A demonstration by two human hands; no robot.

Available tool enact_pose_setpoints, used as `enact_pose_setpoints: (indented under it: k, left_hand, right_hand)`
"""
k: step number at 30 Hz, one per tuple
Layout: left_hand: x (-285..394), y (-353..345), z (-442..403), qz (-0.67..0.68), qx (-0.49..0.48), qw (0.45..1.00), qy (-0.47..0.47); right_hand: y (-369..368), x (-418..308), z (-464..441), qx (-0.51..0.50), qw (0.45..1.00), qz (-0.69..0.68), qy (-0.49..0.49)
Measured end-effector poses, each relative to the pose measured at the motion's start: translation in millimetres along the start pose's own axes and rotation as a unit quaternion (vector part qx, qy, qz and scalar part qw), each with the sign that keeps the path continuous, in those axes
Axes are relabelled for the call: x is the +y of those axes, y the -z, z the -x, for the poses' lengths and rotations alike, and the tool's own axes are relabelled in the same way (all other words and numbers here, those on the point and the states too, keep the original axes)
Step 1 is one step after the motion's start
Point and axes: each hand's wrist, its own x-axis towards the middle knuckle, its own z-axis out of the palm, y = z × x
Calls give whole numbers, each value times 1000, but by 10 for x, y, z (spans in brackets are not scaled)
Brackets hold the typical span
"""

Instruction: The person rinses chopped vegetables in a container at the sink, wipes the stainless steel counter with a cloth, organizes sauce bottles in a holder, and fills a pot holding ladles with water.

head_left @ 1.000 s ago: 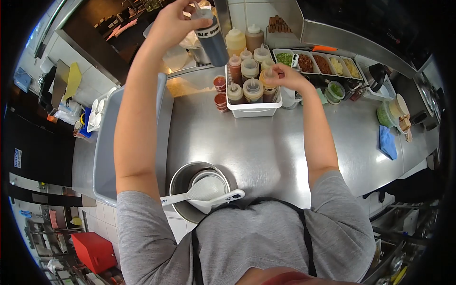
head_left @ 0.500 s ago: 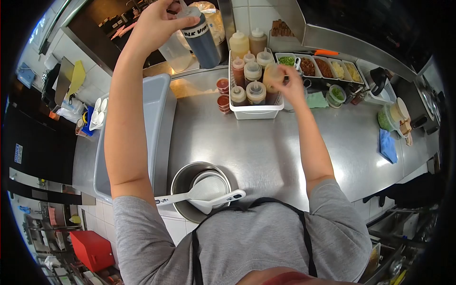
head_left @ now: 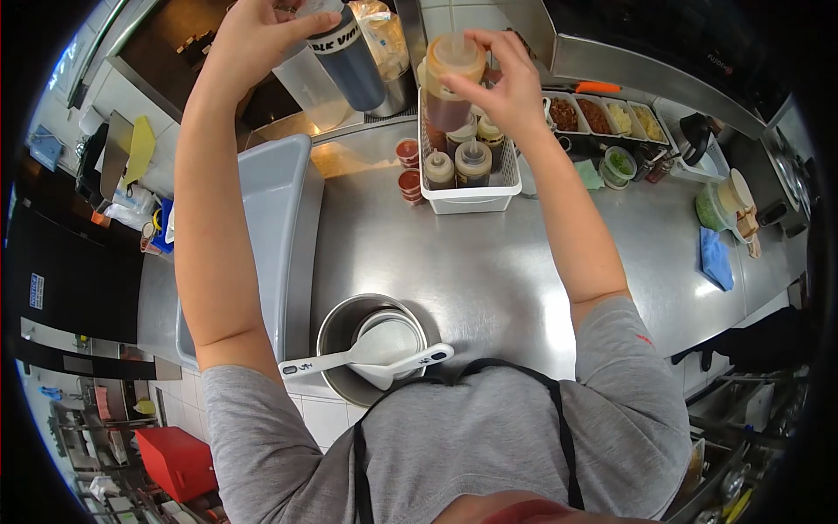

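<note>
"What's in the left hand (head_left: 249,44)?"

"A dark bottle (head_left: 353,74), gripped near its top, up by the clear container (head_left: 307,87) at the back of the counter (head_left: 375,249)."

"And the right hand (head_left: 511,87)?"

"Wrapped around a squeeze bottle (head_left: 452,70), nozzle up, raised over the white basket (head_left: 471,203)."

"Anything in that basket?"

"Other bottles (head_left: 443,169), standing together. Small cups of red sauce (head_left: 410,183) sit just beside it."

Bright light glares white off the tabletop (head_left: 497,271), a soft shadow lies beside the pot (head_left: 334,334), and fisheye distortion bends the edges into dark corners.
</note>
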Motion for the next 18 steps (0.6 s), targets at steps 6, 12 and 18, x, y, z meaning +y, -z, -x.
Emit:
enact_pose_setpoints:
  k: [6, 12, 18]
  left_hand:
    - [-38, -5, -47, 12, -13, 1000, 1]
    - [-84, -55, -68, 9, -25, 1000, 6]
    - [-160, -250, -160, -9, -42, 999, 6]
  right_hand:
    - [-431, 547, 110, 36, 997, -25, -58]
    - [-528, 930, 254, -40, 977, 10, -208]
    - [-578, 913, 341, -327, 904, 162, -224]
